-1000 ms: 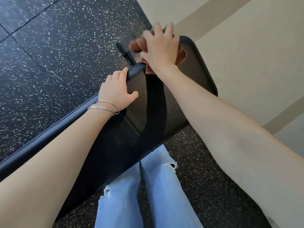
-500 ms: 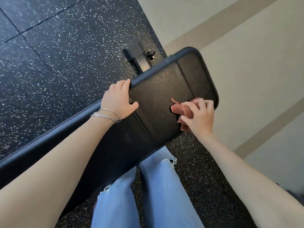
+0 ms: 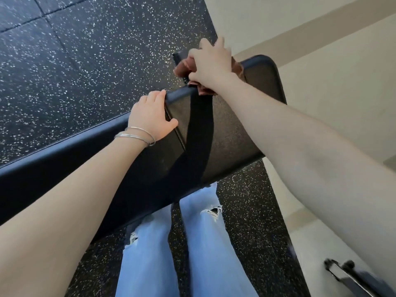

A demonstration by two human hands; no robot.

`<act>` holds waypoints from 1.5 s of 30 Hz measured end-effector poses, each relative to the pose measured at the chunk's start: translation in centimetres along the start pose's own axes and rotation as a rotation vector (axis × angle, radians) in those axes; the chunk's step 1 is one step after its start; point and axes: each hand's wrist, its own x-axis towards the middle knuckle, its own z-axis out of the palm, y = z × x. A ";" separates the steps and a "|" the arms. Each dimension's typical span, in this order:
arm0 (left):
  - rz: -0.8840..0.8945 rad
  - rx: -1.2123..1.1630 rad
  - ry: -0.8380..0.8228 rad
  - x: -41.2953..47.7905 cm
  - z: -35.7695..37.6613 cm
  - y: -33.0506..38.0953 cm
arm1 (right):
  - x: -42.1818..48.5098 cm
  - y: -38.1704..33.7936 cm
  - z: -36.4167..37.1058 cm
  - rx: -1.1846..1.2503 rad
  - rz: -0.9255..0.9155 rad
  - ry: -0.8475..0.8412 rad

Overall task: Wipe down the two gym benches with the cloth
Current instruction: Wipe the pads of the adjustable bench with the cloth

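From the head camera I look down on a black padded gym bench [image 3: 235,129] that runs from the lower left up to a rounded end at the upper right. My right hand [image 3: 211,63] is at the far edge of that end, with its fingers curled down over a bunched reddish-brown cloth [image 3: 182,68]. The cloth is pressed against the far rim of the pad. Folds of it stick out to the left of the hand and below the wrist. My left hand [image 3: 151,116] is apart from the right, nearer to me along the same far edge. Its fingers are hooked over the rim and its thumb lies flat on the top surface, just beside a seam between two pad sections, so it grips the bench itself. Two thin silver bangles [image 3: 137,135] sit on the left wrist. A dark shadow band crosses the pad under the right forearm. Behind the bench is black rubber flooring [image 3: 85,61] flecked with white, with tile joints showing. To the right lies a pale beige surface [image 3: 342,82] with a darker tan stripe. Below the bench I see light blue ripped jeans [image 3: 145,254]. At the lower right corner is a blurred dark metal object [image 3: 351,277] that I cannot identify.
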 end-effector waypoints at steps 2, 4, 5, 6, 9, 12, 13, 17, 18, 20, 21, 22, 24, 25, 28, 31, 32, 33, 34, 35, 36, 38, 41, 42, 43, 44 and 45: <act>-0.049 0.005 -0.013 -0.7 -0.1 -0.8 | -1.9 1.3 0.9 0.002 -0.033 0.148; -0.089 0.008 -0.020 -1.7 -0.4 -1.9 | -3.2 3.8 1.5 0.043 -0.016 0.260; -0.106 0.013 -0.023 -2.3 -0.5 -2.6 | -3.8 4.8 1.7 0.065 0.016 0.294; -0.119 0.018 -0.022 -3.0 -0.5 -3.3 | -4.3 5.5 1.9 0.086 0.055 0.315; -0.139 0.033 0.016 -5.0 -0.3 -4.4 | -5.7 5.3 2.5 0.101 0.165 0.322; -0.169 0.035 0.083 -6.4 0.4 -3.9 | -6.0 2.6 2.4 0.163 0.307 0.317; -0.184 0.030 0.107 -6.7 0.6 -3.7 | -6.2 1.3 2.4 0.185 0.321 0.322; -0.271 0.004 0.140 -8.3 1.7 -3.6 | -9.8 -3.9 4.3 0.168 0.069 0.343; -0.309 -0.010 0.148 -9.0 2.0 -3.9 | -11.3 -5.2 5.1 0.155 -0.007 0.334; -0.381 -0.020 0.168 -10.5 2.5 -4.8 | -14.7 -7.0 6.8 0.100 -0.160 0.304; -0.408 -0.016 0.180 -11.1 2.6 -5.4 | -16.5 -7.5 7.6 0.062 -0.248 0.286; -0.434 -0.012 0.194 -11.5 2.6 -6.1 | -18.1 -7.8 8.5 0.022 -0.349 0.269; -0.497 -0.035 0.226 -12.0 2.4 -7.5 | -20.7 -7.4 9.9 -0.032 -0.587 0.282; -0.525 -0.056 0.235 -12.1 2.1 -8.0 | -21.6 -6.7 10.4 -0.037 -0.721 0.308; -0.496 -0.020 0.244 -12.3 1.8 -8.6 | -21.3 -4.4 10.6 -0.034 -0.951 0.369; -0.381 0.054 0.243 -13.0 2.4 -7.6 | -19.3 -4.8 9.5 0.031 -0.630 0.320; -0.366 0.050 0.240 -13.4 2.9 -7.0 | -19.1 -5.9 9.4 0.071 -0.456 0.313; -0.357 0.042 0.232 -14.0 3.5 -6.3 | -19.4 -7.3 9.6 0.116 -0.300 0.301; -0.348 0.039 0.215 -14.7 4.2 -5.6 | -20.2 -9.0 10.1 0.158 -0.173 0.293; -0.336 0.039 0.195 -15.6 5.0 -4.8 | -21.2 -10.5 10.7 0.178 -0.088 0.286; -0.324 0.038 0.176 -16.7 5.9 -4.1 | -22.2 -11.7 11.3 0.171 -0.061 0.272; -0.317 0.023 0.146 -18.9 7.0 -3.1 | -23.7 -13.0 12.0 0.080 -0.182 0.173; -0.363 -0.008 0.165 -22.8 6.2 -3.9 | -25.4 -13.0 10.6 -0.085 -0.468 -0.062; -0.380 -0.018 0.180 -24.2 5.5 -4.4 | -26.1 -12.8 9.7 -0.101 -0.493 -0.080; -0.390 -0.022 0.186 -25.6 4.8 -4.8 | -26.9 -12.5 8.4 -0.091 -0.471 -0.068; -0.391 -0.014 0.184 -27.0 3.9 -5.0 | -27.8 -12.1 7.0 -0.061 -0.432 -0.048; -0.387 0.005 0.179 -28.5 2.9 -5.2 | -28.7 -11.7 5.5 -0.030 -0.402 -0.027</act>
